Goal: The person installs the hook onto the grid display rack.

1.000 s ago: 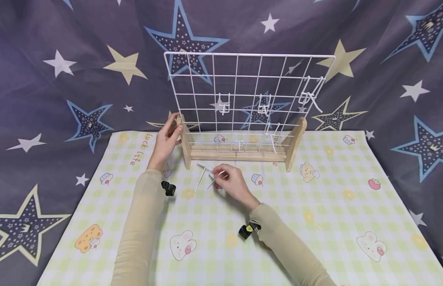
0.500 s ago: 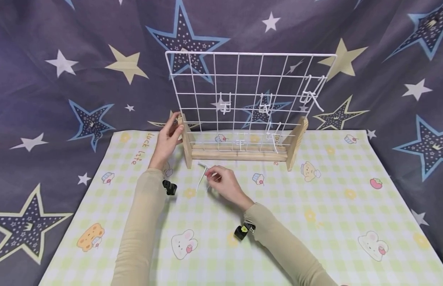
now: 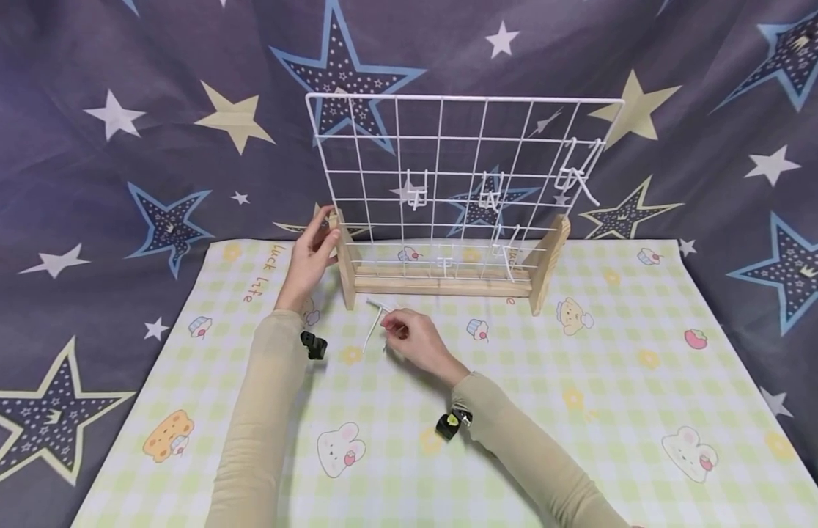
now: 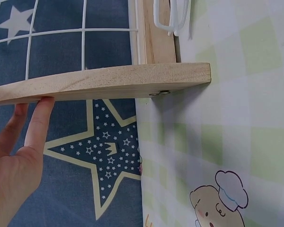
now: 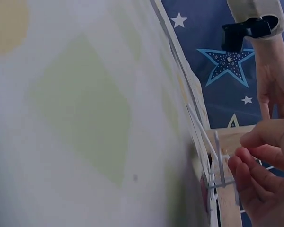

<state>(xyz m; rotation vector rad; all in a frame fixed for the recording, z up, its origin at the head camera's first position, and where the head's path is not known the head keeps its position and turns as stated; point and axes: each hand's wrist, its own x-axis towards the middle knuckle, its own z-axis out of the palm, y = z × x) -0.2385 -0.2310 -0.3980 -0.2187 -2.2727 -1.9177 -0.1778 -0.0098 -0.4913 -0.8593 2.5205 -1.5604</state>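
A white wire grid panel [image 3: 458, 154] stands upright in a wooden stand [image 3: 442, 284]. My left hand [image 3: 310, 258] is at the stand's left side post, and in the left wrist view its fingertips [image 4: 43, 105] touch the post's outer face [image 4: 99, 82]. In front of that post, a white hook [image 3: 374, 323] with a long prong lies on the cloth. My right hand [image 3: 417, 339] is just right of it, thumb and fingers curled together. They pinch a white wire hook [image 5: 219, 165], mostly covered by the fingers in the head view.
Several white hooks hang on the grid, among them a large hook [image 3: 574, 176] at upper right and a small hook [image 3: 417, 194] left of the middle. A checked tablecloth [image 3: 514, 411] covers the table. Behind stands a dark star-patterned curtain [image 3: 237, 44].
My right hand has shifted slightly left, towards the hook on the cloth, and the prongs seen beneath its fingers are now mostly covered. My left hand stays at the post.
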